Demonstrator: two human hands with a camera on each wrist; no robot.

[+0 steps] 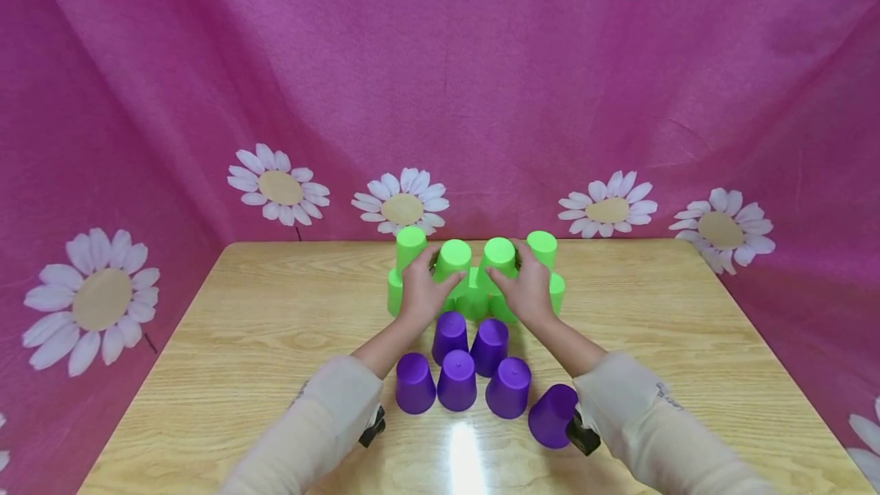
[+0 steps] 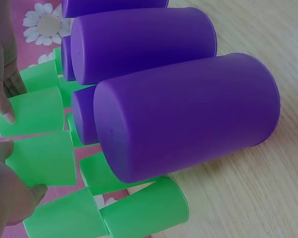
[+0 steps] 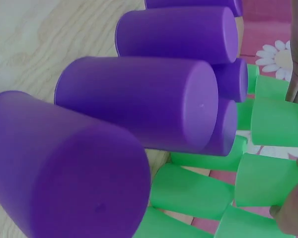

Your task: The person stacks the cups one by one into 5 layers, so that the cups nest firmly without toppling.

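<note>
My left hand (image 1: 425, 292) grips an upside-down green cup (image 1: 454, 257), thumb on its near side. Beside it, my right hand (image 1: 528, 289) holds a second green cup (image 1: 499, 254) the same way. Both cups stand over a lower row of upturned green cups (image 1: 473, 302), whose ends show past the hands. Outside the hands, a green cup (image 1: 411, 244) tops the row at the left and another green cup (image 1: 542, 247) at the right. In the left wrist view, the fingers of my left hand (image 2: 10, 196) curl round its cup (image 2: 42, 158).
Nearer me on the wooden table (image 1: 275, 327), several purple cups (image 1: 457, 382) stand upside down in two rows. The rightmost purple cup (image 1: 552, 415) sits by my right sleeve (image 1: 626, 396). A pink cloth (image 1: 481, 98) with white daisies hangs behind the table.
</note>
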